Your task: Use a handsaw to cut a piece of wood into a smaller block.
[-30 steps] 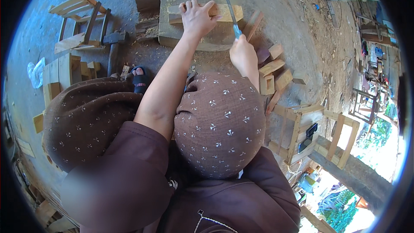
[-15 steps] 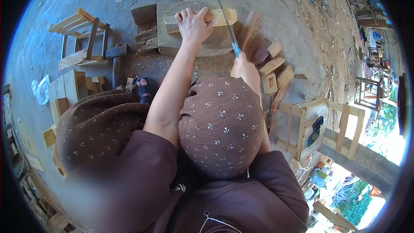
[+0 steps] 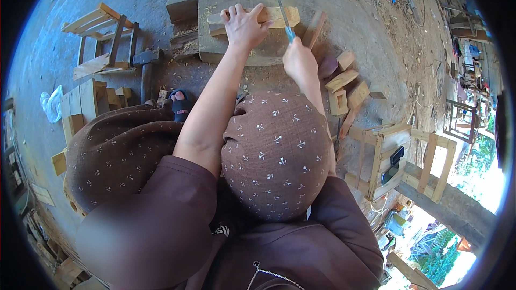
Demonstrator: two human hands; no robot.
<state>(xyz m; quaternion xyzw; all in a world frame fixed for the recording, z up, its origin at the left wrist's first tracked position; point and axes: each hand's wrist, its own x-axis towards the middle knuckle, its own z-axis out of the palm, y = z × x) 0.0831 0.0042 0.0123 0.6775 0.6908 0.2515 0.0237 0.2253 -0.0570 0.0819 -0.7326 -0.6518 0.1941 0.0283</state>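
Knee: your raised knee (image 3: 277, 156), in brown patterned cloth, stood nearest, between your arms.
Foot: your sandal (image 3: 181, 110) showed on the floor, left of your left forearm.
Offcuts: short wooden offcuts (image 3: 342, 80) lay in a loose group to the right of your right hand, one with a squared hole.
Hammer: a dark-headed hammer (image 3: 145, 80) was beyond your sandal, to the left.
Right hand: your right hand (image 3: 300, 60) was clenched round the tool's handle, the fingers wrapped closed.
Tool: the long, narrow tool (image 3: 291, 33) had a light blue grip; its dark blade crossed over the wood's right part, tip pointing away from you. You could not tell whether it touched.
Left hand: your left hand (image 3: 246, 28) grasped the wood from above, fingers spread wide and bent at its far edge, thumb out to the right.
Wood: the pale wood piece (image 3: 292, 17) lay crosswise under your left hand, both ends showing.
Block: beneath it sat a broad, grey-brown block (image 3: 242, 53) on the floor.
Stool: a small slatted stool (image 3: 110, 43) stood to the far left.
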